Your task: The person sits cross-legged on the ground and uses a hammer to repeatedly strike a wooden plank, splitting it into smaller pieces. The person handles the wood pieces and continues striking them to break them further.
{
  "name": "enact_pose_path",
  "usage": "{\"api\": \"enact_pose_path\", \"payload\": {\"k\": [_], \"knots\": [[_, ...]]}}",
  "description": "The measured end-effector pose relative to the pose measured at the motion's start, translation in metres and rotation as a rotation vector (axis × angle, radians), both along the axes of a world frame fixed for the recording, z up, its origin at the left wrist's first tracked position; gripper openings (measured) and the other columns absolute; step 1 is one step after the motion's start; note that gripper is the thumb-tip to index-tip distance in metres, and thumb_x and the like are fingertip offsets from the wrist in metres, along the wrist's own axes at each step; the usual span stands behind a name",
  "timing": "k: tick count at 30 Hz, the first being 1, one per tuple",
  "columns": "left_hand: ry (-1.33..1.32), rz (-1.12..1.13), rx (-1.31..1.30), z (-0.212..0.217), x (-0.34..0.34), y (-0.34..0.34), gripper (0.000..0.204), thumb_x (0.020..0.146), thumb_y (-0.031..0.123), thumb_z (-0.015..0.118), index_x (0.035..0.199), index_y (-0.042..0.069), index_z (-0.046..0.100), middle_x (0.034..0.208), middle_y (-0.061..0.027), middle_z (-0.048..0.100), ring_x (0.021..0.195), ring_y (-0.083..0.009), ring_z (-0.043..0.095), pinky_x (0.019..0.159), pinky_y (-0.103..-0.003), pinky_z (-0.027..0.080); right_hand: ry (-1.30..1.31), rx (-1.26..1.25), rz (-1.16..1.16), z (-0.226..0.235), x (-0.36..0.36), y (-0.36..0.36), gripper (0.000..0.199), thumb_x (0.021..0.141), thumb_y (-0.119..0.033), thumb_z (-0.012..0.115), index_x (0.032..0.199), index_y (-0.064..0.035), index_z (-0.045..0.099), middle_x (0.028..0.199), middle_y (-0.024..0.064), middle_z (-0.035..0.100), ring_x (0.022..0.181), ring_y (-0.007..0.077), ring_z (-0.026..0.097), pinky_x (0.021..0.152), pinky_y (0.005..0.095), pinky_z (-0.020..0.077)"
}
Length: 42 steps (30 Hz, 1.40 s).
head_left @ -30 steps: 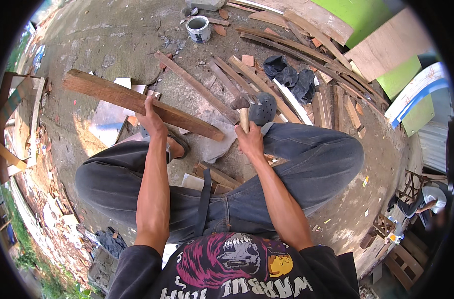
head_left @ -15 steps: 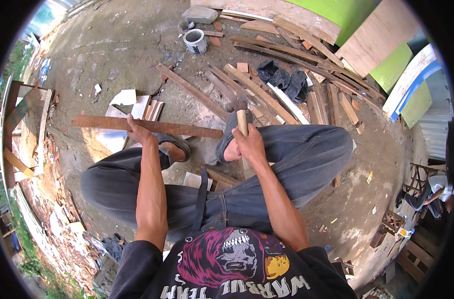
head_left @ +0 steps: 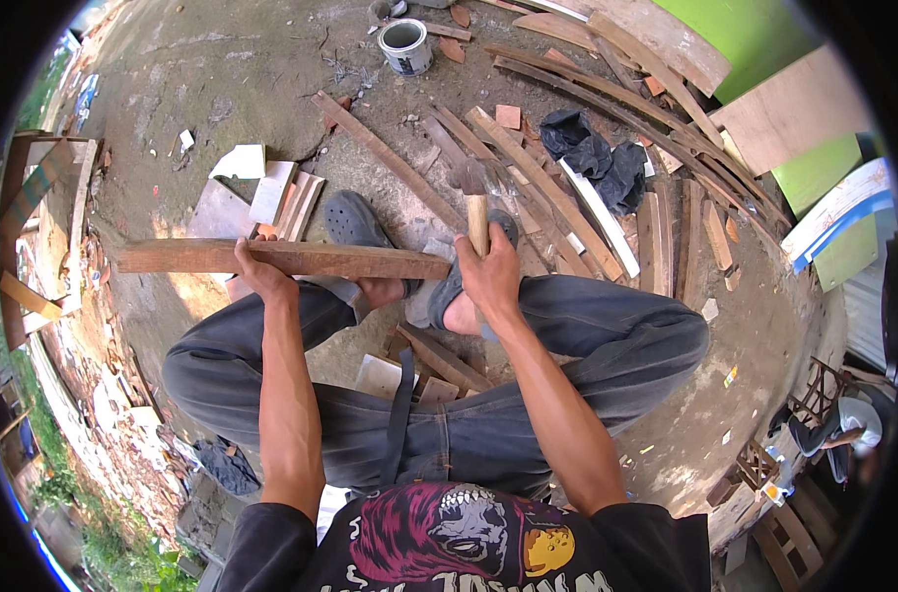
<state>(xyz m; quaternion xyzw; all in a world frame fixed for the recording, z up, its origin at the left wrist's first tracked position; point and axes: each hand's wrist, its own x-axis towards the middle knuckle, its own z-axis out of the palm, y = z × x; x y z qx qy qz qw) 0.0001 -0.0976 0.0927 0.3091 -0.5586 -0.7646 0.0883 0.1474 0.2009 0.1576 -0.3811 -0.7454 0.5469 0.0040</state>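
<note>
A reddish-brown wooden plank lies sideways in front of my shins, and my left hand is wrapped round it left of its middle. The plank's right end comes close to my right hand. That hand is closed on the handle of a hammer. The handle is pale wood, and the dark head points away from me above my right clog. Behind the plank stands my left clog, flat on the ground.
Loose wood strips and a black plastic bag lie ahead to the right. A paint can stands far ahead. Small board offcuts rest beyond my left hand. Wood pieces lie between my legs. Another person sits far right.
The plank and my left hand have shifted slightly left, and the plank's broad side is turned more into view. My left foot shows more fully behind it. The hammer stays in my right hand.
</note>
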Motion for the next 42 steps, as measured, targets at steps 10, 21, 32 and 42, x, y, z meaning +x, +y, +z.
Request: {"api": "enact_pose_path", "payload": {"k": [10,21,32,42], "knots": [[-0.005,-0.019,-0.066,-0.016,-0.021,0.008,0.057,0.088,0.040,0.070,0.122,-0.001,0.050,0.101,-0.0125,0.060,0.092,-0.0242,0.063,0.083,-0.039,0.052,-0.516,-0.113,0.291,-0.108,0.012,-0.023,0.041,0.084,-0.038,0.064,0.100,-0.0004,0.070,0.091,0.0283,0.069,0.092,0.0453,0.067,0.081,0.0487,0.0525],[-0.079,-0.020,-0.024,-0.032,-0.026,-0.009,0.050,0.089,0.032,0.064,0.122,-0.003,0.048,0.106,-0.0154,0.062,0.095,-0.0287,0.066,0.085,-0.041,0.053,-0.260,0.253,0.765,-0.061,-0.049,0.054,0.030,0.083,-0.030,0.068,0.095,-0.0031,0.069,0.084,0.0263,0.068,0.086,0.0452,0.067,0.077,0.0501,0.0523],[0.059,-0.061,-0.122,-0.003,-0.027,0.024,0.042,0.087,0.027,0.065,0.111,-0.005,0.054,0.098,-0.0166,0.064,0.085,-0.0280,0.068,0.077,-0.039,0.054,-0.394,0.306,0.812,-0.067,-0.034,0.075,0.033,0.083,-0.033,0.069,0.099,-0.0038,0.070,0.089,0.0260,0.070,0.090,0.0433,0.068,0.083,0.0506,0.0525],[0.234,-0.232,-0.319,0.108,-0.061,0.044,0.049,0.083,0.028,0.069,0.112,-0.009,0.055,0.100,-0.0197,0.064,0.094,-0.0307,0.069,0.082,-0.041,0.054,-0.347,0.308,0.687,0.031,-0.059,0.069,0.047,0.084,-0.037,0.069,0.102,0.0060,0.069,0.090,0.0319,0.068,0.090,0.0459,0.067,0.084,0.0499,0.0516]]}}
